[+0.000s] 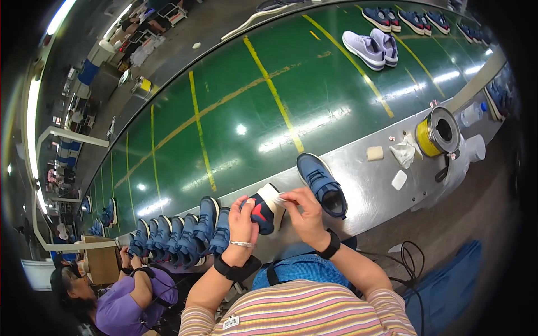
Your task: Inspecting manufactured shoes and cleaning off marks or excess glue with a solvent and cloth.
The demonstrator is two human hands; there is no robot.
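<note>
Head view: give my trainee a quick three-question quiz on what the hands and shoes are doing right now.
1. True or false: the left hand holds the navy shoe with the red patch sole-out.
2. What does the right hand touch? A) yellow tape roll B) the white sole C) plastic bottle
3. Which colour is the conveyor belt behind the lone navy shoe?

Key: 1 true; 2 B, its fingers press the white sole; 3 green.
</note>
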